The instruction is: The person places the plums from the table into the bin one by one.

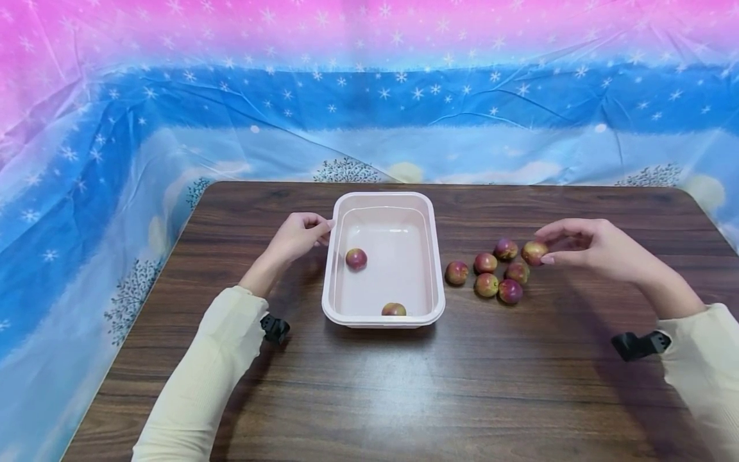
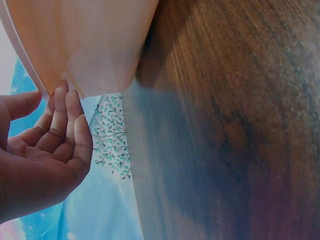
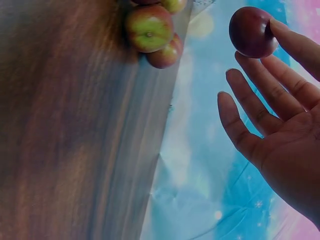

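Dark wooden table (image 1: 369, 385): left hand (image 1: 300, 236) lies relaxed, steadying the pink tub (image 1: 427, 256); right hand (image 1: 583, 247) pinches a plum (image 1: 534, 252) from the cluster.

A staged tabletop recording corner, not a lived-in room

A dark wood-grain table (image 1: 404, 385) stands boxed in on three sides by a creased plastic backdrop (image 1: 369, 96) printed with snowflakes, trees and a pink-to-blue sky (it hides whatever room lies behind), and black camera mounts (image 1: 637, 344) are strapped to the person's wrists.
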Motion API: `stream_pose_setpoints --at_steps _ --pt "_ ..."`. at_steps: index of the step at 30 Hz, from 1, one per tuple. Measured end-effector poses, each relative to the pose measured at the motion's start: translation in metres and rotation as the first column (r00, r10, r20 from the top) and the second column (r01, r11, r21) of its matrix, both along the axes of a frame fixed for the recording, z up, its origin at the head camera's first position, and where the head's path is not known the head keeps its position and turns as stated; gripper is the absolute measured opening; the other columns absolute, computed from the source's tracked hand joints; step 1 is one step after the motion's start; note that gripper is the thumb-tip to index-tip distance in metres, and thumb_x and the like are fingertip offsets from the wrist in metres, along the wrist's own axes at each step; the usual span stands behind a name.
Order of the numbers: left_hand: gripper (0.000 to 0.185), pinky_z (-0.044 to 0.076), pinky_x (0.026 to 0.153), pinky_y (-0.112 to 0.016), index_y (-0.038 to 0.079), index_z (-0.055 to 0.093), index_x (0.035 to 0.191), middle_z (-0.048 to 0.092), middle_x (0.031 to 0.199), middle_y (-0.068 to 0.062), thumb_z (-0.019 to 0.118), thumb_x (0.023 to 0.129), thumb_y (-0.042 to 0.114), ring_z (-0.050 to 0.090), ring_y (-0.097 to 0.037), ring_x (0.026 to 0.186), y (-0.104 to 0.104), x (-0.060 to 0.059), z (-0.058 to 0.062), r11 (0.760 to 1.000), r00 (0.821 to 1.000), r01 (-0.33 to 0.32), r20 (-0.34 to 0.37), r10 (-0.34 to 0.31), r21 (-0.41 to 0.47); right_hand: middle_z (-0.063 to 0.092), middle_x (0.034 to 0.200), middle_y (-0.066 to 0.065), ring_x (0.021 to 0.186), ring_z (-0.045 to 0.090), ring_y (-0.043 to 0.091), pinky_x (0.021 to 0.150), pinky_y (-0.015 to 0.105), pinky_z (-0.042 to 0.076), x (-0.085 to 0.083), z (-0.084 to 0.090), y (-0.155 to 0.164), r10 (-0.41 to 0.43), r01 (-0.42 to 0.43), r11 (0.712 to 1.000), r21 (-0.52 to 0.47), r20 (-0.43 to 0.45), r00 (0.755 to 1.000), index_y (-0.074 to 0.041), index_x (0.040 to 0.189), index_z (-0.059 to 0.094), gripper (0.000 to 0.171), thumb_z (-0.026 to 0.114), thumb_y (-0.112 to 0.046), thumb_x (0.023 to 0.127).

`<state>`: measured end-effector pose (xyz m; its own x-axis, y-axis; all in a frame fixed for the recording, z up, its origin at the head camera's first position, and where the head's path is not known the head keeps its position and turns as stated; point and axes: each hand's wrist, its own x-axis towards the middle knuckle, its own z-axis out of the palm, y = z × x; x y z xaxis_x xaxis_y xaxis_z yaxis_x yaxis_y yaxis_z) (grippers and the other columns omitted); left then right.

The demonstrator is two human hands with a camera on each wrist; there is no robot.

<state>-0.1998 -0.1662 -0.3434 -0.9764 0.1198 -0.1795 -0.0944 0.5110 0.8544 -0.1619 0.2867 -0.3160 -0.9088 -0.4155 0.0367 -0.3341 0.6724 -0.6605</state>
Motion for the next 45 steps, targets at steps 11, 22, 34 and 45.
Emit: stream_pose_setpoints --at_steps 11,22,34,45 --pt "0.031 0.047 0.082 -0.043 -0.006 0.060 0.100 0.061 0.092 -0.022 0.050 0.095 0.023 0.058 -0.036 0.090 0.000 0.000 0.000 1.000 1.000 -0.003 -0.003 0.003 -0.007 0.066 0.099 0.001 0.078 0.063 0.012 0.065 0.022 0.048 -0.014 0.010 -0.015 0.039 -0.039 0.999 0.002 -0.019 0.999 -0.012 0.110 0.063 0.031 0.071 -0.014 0.080" --pt "0.031 0.047 0.083 -0.043 -0.006 0.060 0.098 0.061 0.092 -0.023 0.050 0.095 0.023 0.058 -0.035 0.089 0.001 0.001 0.001 1.000 1.000 -0.005 -0.005 0.005 -0.005 0.064 0.104 0.003 0.087 0.062 0.012 0.072 0.022 0.048 -0.025 0.010 -0.042 0.087 -0.086 0.996 -0.025 0.040 0.995 -0.010 0.113 0.061 0.034 0.070 -0.015 0.081" --pt "0.030 0.047 0.083 -0.043 -0.006 0.060 0.097 0.061 0.090 -0.021 0.050 0.095 0.023 0.058 -0.036 0.089 0.001 0.000 0.001 1.000 1.000 -0.002 -0.011 0.002 -0.003 0.065 0.104 0.005 0.091 0.061 0.016 0.072 0.025 0.048 -0.035 0.010 -0.071 0.162 -0.160 0.986 -0.048 0.023 0.987 -0.007 0.113 0.061 0.032 0.068 -0.013 0.083" --pt "0.030 0.047 0.082 -0.043 -0.006 0.060 0.097 0.061 0.088 -0.021 0.050 0.094 0.022 0.058 -0.036 0.088 0.001 0.001 0.001 1.000 1.000 -0.002 -0.018 0.002 -0.009 0.064 0.105 0.004 0.092 0.060 0.017 0.075 0.030 0.048 -0.040 0.014 -0.097 0.168 -0.164 0.984 -0.064 0.055 0.984 -0.009 0.113 0.061 0.035 0.071 -0.016 0.080"
